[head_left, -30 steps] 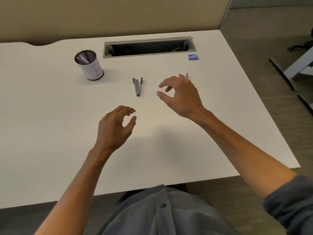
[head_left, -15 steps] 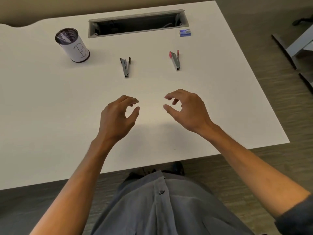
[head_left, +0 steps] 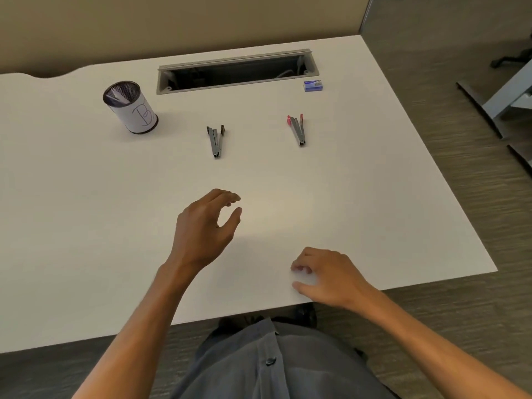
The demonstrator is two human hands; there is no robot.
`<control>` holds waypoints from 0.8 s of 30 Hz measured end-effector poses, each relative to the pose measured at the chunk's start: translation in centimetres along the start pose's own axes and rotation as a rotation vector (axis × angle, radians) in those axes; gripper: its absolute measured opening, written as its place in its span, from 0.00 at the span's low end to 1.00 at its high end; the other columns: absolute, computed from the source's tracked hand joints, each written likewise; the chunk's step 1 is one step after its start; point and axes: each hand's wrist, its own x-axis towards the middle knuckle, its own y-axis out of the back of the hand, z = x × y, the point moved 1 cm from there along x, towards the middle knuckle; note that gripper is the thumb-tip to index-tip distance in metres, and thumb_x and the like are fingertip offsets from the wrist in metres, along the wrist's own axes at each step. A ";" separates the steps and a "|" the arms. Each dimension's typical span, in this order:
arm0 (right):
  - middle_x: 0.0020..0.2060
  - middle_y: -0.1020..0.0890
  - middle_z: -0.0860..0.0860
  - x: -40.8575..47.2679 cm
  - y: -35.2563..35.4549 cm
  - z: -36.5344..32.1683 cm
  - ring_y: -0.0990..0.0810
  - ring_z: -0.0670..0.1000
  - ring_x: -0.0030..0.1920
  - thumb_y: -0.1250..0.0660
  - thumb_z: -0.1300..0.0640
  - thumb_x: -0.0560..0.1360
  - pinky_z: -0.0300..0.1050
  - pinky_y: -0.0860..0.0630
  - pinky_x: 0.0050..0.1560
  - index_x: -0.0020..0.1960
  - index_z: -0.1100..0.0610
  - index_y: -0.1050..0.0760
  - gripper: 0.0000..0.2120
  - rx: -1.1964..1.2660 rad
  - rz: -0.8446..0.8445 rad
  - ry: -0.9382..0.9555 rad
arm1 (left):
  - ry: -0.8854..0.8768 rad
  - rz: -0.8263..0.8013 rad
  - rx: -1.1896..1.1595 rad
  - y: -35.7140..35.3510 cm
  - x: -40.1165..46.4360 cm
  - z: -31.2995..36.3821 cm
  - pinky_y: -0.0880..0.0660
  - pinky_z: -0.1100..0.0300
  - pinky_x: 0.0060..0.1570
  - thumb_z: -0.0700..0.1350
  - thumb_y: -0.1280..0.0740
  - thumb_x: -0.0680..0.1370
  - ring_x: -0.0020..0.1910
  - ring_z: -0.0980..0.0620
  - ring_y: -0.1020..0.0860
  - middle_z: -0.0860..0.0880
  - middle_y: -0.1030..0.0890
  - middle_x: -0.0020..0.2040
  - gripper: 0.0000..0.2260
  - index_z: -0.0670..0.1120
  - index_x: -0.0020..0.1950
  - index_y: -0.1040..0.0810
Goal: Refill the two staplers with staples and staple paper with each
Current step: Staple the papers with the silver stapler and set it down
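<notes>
Both hands empty: left hand (head_left: 205,226) hovers loosely curled, right hand (head_left: 325,276) rests loosely on the desk (head_left: 86,226); black stapler (head_left: 216,141) and red stapler (head_left: 298,129) lie hinged open mid-desk, judged light, rigid, best gripped along the metal sides.

A white desk (head_left: 86,226) carried 2 opened staplers, a black one (head_left: 216,141) left of a red one (head_left: 298,129), well apart. A mesh cup (head_left: 131,108) stood near the far left, a small blue staple box (head_left: 313,85) beside the cable slot (head_left: 237,72).
</notes>
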 end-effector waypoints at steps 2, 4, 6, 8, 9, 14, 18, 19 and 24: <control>0.56 0.22 0.40 -0.3 -0.3 0.3 0.22 0.43 0.53 0.34 0.45 0.76 0.39 0.27 0.50 0.61 0.47 0.22 0.16 -0.002 0.025 -0.003 | 0.000 0.004 0.001 0.1 0.1 -0.1 0.22 0.54 0.38 0.49 0.33 0.76 0.37 0.50 0.21 0.58 0.19 0.50 0.08 0.52 0.54 0.19; 0.55 0.22 0.40 -0.4 -0.5 0.5 0.22 0.43 0.52 0.35 0.47 0.77 0.38 0.28 0.49 0.61 0.48 0.21 0.14 0.009 0.057 -0.001 | -0.003 0.005 0.001 0.1 0.3 -0.2 0.22 0.54 0.38 0.48 0.32 0.76 0.37 0.50 0.21 0.58 0.19 0.50 0.07 0.52 0.54 0.19; 0.54 0.21 0.41 -0.4 -0.6 0.5 0.21 0.44 0.51 0.36 0.47 0.79 0.37 0.30 0.47 0.60 0.49 0.20 0.13 0.000 0.080 0.007 | -0.003 0.002 -0.002 0.0 0.4 -0.3 0.22 0.54 0.38 0.47 0.31 0.76 0.37 0.50 0.21 0.58 0.19 0.50 0.07 0.52 0.54 0.19; 0.53 0.20 0.40 -0.5 -0.7 0.4 0.21 0.43 0.51 0.37 0.47 0.80 0.36 0.30 0.46 0.58 0.49 0.19 0.12 -0.031 0.105 0.017 | -0.003 -0.003 -0.008 -0.1 0.5 -0.3 0.22 0.54 0.38 0.47 0.31 0.76 0.37 0.49 0.21 0.58 0.19 0.50 0.07 0.52 0.54 0.19; 0.53 0.20 0.40 -0.5 -0.8 0.3 0.20 0.44 0.50 0.37 0.47 0.80 0.37 0.29 0.46 0.57 0.49 0.19 0.12 -0.045 0.114 0.025 | -0.004 -0.004 -0.009 -0.2 0.5 -0.3 0.22 0.54 0.38 0.47 0.31 0.76 0.37 0.49 0.21 0.58 0.19 0.50 0.07 0.52 0.54 0.19; 0.50 0.18 0.44 -0.5 -1.1 -0.2 0.19 0.47 0.46 0.38 0.52 0.81 0.44 0.22 0.44 0.54 0.52 0.17 0.11 -0.139 0.131 0.100 | -0.002 -0.014 -0.011 -0.4 0.6 -0.4 0.22 0.54 0.38 0.48 0.32 0.76 0.36 0.49 0.21 0.58 0.19 0.50 0.07 0.52 0.54 0.20; 0.52 0.18 0.46 -0.2 -1.3 -0.5 0.19 0.48 0.46 0.37 0.60 0.79 0.45 0.21 0.43 0.55 0.53 0.19 0.10 -0.279 0.108 0.151 | 0.009 -0.020 -0.012 -0.4 0.6 -0.3 0.23 0.55 0.37 0.47 0.30 0.76 0.36 0.49 0.21 0.58 0.19 0.50 0.07 0.52 0.54 0.19; 0.52 0.19 0.46 -0.1 -1.4 -0.5 0.20 0.48 0.46 0.37 0.60 0.79 0.45 0.21 0.43 0.56 0.54 0.19 0.10 -0.304 0.095 0.154 | 0.009 -0.021 -0.011 -0.4 0.6 -0.3 0.23 0.55 0.37 0.46 0.30 0.76 0.36 0.48 0.21 0.58 0.19 0.50 0.07 0.52 0.54 0.19; 0.38 0.20 0.46 -0.1 -1.8 -0.4 0.24 0.46 0.33 0.24 0.63 0.66 0.39 0.28 0.25 0.43 0.53 0.19 0.09 -0.412 0.123 0.188 | 0.001 -0.016 -0.014 -0.4 0.7 -0.3 0.23 0.56 0.35 0.48 0.32 0.76 0.35 0.48 0.21 0.58 0.19 0.49 0.07 0.52 0.53 0.19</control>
